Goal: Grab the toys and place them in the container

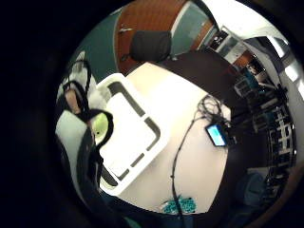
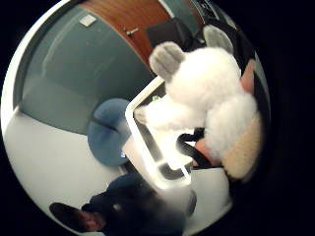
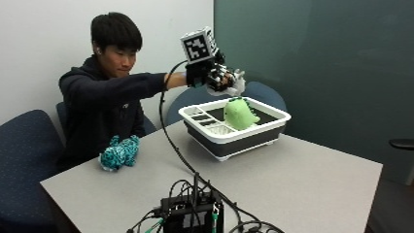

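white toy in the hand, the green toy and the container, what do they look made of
White toy: plush, going by its fluffy pile and grey felt-like ears. Green toy: likely soft plush too, matte and rounded. Container: seemingly moulded plastic, with a smooth white rim over a dark body. The right hand grips the white toy above it.

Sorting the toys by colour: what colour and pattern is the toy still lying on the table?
Teal with dark spots; the spotted toy shows best in the outside view.
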{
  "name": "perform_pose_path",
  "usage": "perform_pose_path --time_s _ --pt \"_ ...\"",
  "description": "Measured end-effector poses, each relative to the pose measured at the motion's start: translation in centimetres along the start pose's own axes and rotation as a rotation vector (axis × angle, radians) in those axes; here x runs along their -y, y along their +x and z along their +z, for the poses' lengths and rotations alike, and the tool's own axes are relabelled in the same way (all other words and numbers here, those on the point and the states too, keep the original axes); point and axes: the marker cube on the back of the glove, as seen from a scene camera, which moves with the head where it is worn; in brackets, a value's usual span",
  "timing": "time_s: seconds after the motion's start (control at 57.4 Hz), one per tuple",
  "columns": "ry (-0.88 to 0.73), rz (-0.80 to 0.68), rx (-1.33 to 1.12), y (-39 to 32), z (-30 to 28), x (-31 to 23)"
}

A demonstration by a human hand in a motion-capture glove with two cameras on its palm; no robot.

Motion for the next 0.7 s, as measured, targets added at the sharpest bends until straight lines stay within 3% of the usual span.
perform_pose_path --time_s 0.052,0.139,0.244,0.4,0.54,0.696 --pt "-0.005 0.082 -0.041 -2.9 1.8 -0.1" --pt "-0.022 0.121 -0.11 -1.9 3.3 0.1" --pt "-0.159 0.177 -0.028 -1.7 4.6 -0.5" --pt "-0.137 0.195 0.101 0.7 1.9 -2.5" --pt "-0.307 0.044 0.171 3.6 -1.5 -8.5" --pt "-0.453 -0.151 -0.003 7.3 -1.5 -20.0"
